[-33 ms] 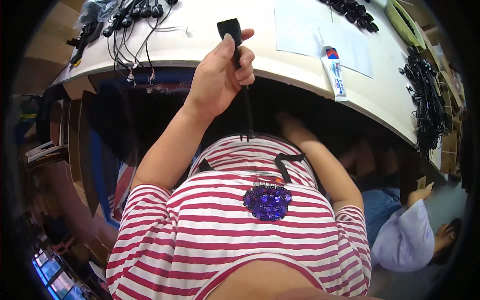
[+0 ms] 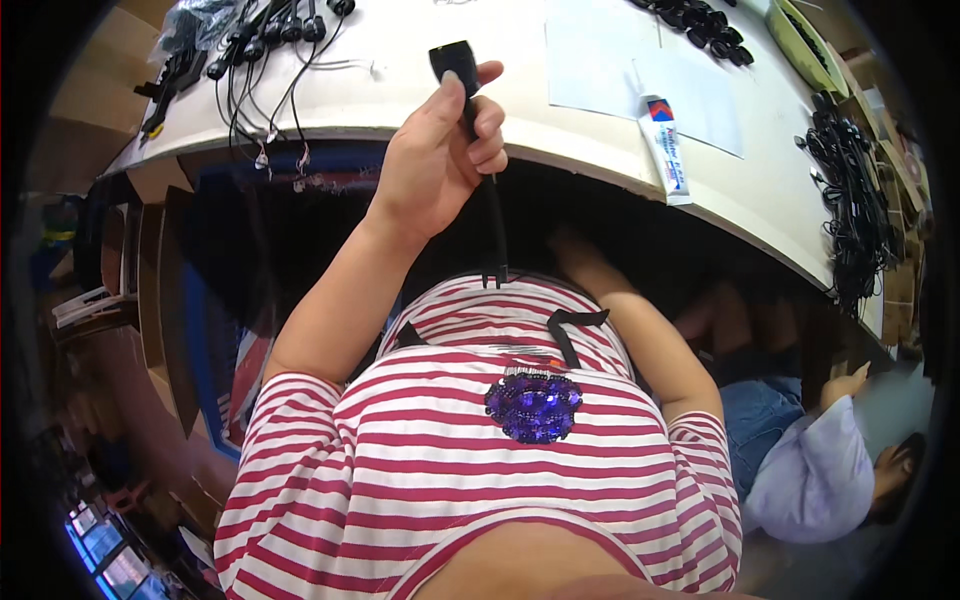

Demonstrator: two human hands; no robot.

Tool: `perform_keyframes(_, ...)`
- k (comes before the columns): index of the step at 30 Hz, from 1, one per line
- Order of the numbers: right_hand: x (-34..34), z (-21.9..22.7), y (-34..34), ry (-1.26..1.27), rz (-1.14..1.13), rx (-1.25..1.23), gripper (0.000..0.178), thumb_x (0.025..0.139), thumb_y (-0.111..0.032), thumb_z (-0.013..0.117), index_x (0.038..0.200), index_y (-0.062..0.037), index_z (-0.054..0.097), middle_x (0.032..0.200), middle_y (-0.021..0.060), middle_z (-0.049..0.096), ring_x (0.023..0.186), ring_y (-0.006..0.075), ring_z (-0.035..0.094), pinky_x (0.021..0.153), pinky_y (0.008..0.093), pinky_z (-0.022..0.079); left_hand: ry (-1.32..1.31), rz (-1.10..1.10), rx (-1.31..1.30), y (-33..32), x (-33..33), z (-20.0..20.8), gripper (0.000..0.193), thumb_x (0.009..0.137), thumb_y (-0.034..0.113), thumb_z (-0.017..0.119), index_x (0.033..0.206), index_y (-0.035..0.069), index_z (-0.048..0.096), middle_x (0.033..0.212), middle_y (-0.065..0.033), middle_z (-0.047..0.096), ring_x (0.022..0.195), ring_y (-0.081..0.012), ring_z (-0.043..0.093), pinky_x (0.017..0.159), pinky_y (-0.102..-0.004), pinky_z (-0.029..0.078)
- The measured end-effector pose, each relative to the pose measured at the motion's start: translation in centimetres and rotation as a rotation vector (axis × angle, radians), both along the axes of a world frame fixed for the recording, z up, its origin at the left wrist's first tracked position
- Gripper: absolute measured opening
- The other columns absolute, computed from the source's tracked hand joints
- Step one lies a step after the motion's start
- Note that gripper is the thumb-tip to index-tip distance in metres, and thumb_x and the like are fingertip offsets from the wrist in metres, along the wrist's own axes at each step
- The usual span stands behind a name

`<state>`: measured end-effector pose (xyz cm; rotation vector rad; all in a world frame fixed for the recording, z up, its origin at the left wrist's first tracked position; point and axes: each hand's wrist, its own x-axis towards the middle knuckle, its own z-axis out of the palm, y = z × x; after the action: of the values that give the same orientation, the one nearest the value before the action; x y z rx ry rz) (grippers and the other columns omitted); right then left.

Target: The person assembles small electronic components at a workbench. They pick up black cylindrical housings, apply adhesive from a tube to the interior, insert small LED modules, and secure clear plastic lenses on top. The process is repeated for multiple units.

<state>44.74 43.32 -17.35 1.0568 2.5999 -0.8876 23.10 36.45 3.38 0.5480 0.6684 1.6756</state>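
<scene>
My left hand (image 2: 435, 145) is raised at the table's front edge, its fingers closed around a black boxy part (image 2: 453, 62) with a narrower neck. The thumb presses on its face. From under the hand a short black cable (image 2: 497, 225) hangs down toward my striped shirt, and its lower end looks forked. My right hand (image 2: 572, 245) reaches into the dark space below the table edge. Shadow hides its fingers and anything they may hold. A white and blue tube with a thin nozzle (image 2: 664, 150) lies on the table to the right of my left hand.
On the white table (image 2: 590, 140) lie black parts with wires (image 2: 255, 45) at left and a paper sheet (image 2: 600, 60). At right are small black pieces (image 2: 705, 30), a green tray (image 2: 800, 45) and bundled black cables (image 2: 855, 215). Another person (image 2: 810, 470) sits at right.
</scene>
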Motion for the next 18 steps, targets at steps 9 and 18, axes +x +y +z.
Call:
perform_keyframes(9, -0.4, 7.3, -0.9, 0.37, -0.01, -0.209, 0.027, 0.089, -0.026, 0.045, 0.084, -0.0032, 0.057, 0.081, 0.0176, 0.06, 0.08, 0.0315, 0.059, 0.07, 0.0388, 0.047, -0.06, 0.142, 0.136, -0.7, -1.0, 2.4, 0.041, 0.094, 0.031, 0.041, 0.123, 0.002, 0.039, 0.066, 0.0029, 0.033, 0.051, -0.0043, 0.025, 0.047, -0.0185, 0.023)
perform_keyframes(18, 0.9, 22.9, -4.2, 0.883, -0.063, -0.432, 0.037, 0.09, -0.014, 0.05, 0.123, 0.0024, 0.046, 0.098, 0.0152, 0.062, 0.088, 0.0199, 0.062, 0.082, 0.0266, 0.046, -0.029, 0.105, 0.317, 0.9, 6.7, 4.5, 0.049, 0.092, 0.036, 0.044, 0.127, 0.004, 0.032, 0.072, 0.0016, 0.036, 0.059, -0.0074, 0.032, 0.055, -0.0223, 0.03)
